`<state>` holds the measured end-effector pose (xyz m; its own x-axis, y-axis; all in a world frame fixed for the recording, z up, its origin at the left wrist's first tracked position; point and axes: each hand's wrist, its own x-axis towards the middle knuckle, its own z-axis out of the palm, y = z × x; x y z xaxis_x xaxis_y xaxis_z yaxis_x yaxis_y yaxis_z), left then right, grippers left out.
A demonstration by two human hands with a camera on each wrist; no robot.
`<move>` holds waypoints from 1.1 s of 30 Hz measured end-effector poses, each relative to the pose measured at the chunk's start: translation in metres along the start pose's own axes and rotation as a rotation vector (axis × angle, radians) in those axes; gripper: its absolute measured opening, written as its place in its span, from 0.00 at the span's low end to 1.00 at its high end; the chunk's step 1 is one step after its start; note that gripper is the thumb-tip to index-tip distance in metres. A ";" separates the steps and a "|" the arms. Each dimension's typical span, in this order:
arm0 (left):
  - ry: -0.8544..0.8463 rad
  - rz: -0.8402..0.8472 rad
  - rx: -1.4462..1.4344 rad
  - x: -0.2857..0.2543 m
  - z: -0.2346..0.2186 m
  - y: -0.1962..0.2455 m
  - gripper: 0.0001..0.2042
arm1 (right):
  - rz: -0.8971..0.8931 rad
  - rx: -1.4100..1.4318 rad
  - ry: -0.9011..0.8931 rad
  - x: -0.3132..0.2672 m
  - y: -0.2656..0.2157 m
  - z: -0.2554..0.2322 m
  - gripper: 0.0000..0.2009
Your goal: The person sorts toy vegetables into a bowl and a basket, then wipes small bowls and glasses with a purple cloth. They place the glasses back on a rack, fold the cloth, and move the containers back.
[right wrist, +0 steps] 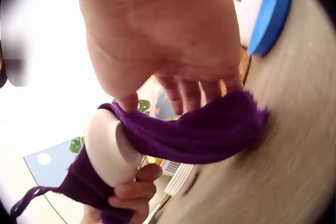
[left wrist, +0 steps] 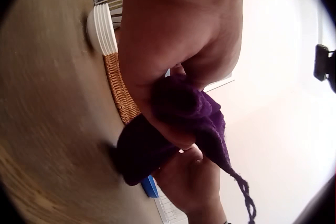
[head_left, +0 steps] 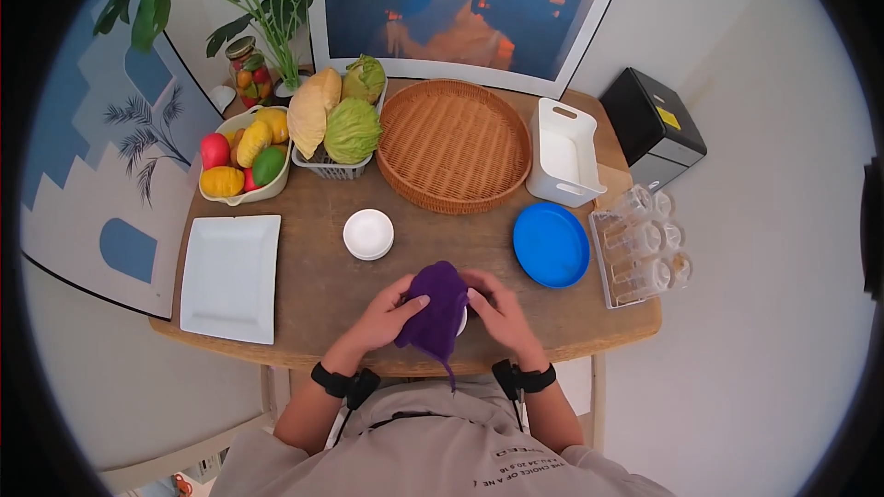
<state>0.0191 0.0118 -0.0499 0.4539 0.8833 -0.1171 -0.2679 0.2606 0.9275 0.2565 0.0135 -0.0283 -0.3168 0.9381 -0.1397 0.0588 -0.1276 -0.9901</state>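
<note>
A purple cloth (head_left: pixel 435 308) with a corded loop at one end is draped over a white bowl (right wrist: pixel 102 148) near the table's front edge. My left hand (head_left: pixel 379 320) holds bowl and cloth together, its thumb on top of the fabric and its fingers curled at the bowl's side. My right hand (head_left: pixel 502 315) pinches the cloth on the bowl's other side, thumb at the edge and fingertips partly hidden behind the fabric. Beyond them stands a stack of white bowls (head_left: pixel 368 234).
A square white plate (head_left: pixel 230 278) lies at the left and a blue round tray (head_left: pixel 551 245) at the right. Farther back are a fruit basket (head_left: pixel 279 186), a vegetable basket (head_left: pixel 333 167), a wicker tray (head_left: pixel 455 143) and a white bin (head_left: pixel 564 152). Glasses (head_left: pixel 635 244) fill a rack at right.
</note>
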 end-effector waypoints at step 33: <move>-0.044 -0.229 -0.273 0.083 -0.039 -0.023 0.30 | 0.381 0.352 -0.523 0.121 0.027 -0.053 0.31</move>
<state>0.0292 0.0940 -0.0950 0.5629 0.7738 -0.2904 -0.3690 0.5497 0.7495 0.2696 0.1406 -0.0716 -0.7504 0.5434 -0.3764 -0.0251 -0.5924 -0.8052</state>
